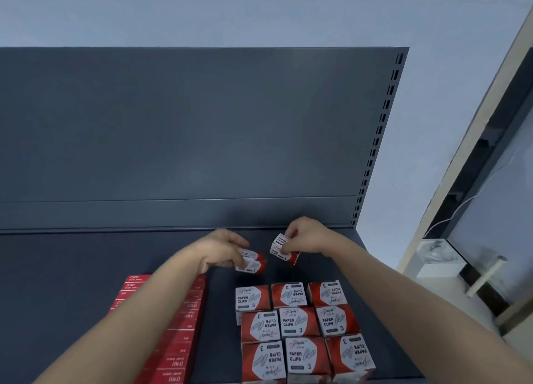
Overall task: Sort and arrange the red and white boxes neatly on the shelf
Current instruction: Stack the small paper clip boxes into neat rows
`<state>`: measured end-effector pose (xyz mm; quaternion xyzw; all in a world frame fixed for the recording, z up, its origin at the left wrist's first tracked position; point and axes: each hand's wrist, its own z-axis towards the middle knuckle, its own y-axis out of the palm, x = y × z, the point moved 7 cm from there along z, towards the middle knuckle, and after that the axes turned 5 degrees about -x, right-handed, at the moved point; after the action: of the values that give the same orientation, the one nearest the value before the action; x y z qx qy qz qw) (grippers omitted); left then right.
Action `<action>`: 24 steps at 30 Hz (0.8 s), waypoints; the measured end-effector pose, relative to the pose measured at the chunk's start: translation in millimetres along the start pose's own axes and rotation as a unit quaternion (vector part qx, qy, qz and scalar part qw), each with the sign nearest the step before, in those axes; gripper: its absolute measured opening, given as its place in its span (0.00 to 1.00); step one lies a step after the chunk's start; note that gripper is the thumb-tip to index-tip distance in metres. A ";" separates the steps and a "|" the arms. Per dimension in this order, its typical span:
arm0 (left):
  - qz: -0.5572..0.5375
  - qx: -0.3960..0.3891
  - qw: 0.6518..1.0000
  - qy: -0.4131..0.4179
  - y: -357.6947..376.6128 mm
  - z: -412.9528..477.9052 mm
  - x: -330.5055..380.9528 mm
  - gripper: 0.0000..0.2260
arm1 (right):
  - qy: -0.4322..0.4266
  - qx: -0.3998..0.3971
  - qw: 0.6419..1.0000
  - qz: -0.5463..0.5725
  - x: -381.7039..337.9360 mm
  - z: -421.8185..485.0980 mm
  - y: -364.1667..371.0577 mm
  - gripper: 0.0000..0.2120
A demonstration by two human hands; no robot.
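Hands each grip a paper-clip box: left hand (222,249) one box (250,264), right hand (305,236) another (281,249)

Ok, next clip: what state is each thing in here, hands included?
left hand: grips left box, which is blurred
right hand: pinches right box, which is tilted
box grid: three by three, packed, labels turned mixed ways
red stack: lined in a column, partly hidden
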<state>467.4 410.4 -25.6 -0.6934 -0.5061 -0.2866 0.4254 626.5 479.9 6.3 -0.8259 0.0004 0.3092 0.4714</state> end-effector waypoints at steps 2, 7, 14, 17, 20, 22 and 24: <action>-0.027 -0.020 0.999 0.007 5.6 -7.7 -8.6 0.24 | -0.018 -0.013 1.000 0.009 -8.5 -5.5 3.0 0.14; -0.068 -0.022 0.997 0.006 17.9 -18.7 -24.8 0.23 | -0.053 -0.043 0.998 -0.001 -32.2 -11.6 18.6 0.15; -0.113 0.027 0.993 0.006 20.8 -28.6 -30.9 0.22 | -0.093 -0.110 0.985 -0.092 -58.5 -18.0 49.9 0.20; -0.143 0.042 0.989 -0.004 22.4 -30.5 -30.9 0.17 | -0.101 -0.123 0.981 -0.115 -61.6 -19.5 56.0 0.20; -0.182 0.058 0.982 -0.009 24.0 -34.7 -30.2 0.15 | -0.099 -0.135 0.980 -0.104 -62.0 -20.9 57.7 0.18; -0.206 0.065 0.976 -0.006 27.2 -38.1 -29.6 0.14 | -0.099 -0.145 0.979 -0.106 -62.4 -22.3 58.8 0.16; -0.240 0.077 0.968 0.001 31.1 -43.2 -32.5 0.10 | -0.100 -0.142 0.979 -0.106 -61.0 -24.8 56.2 0.16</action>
<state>487.7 353.5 -41.4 -0.5165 -0.6778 -0.3412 0.3969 573.4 411.6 2.7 -0.8449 -0.1781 0.3353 0.3769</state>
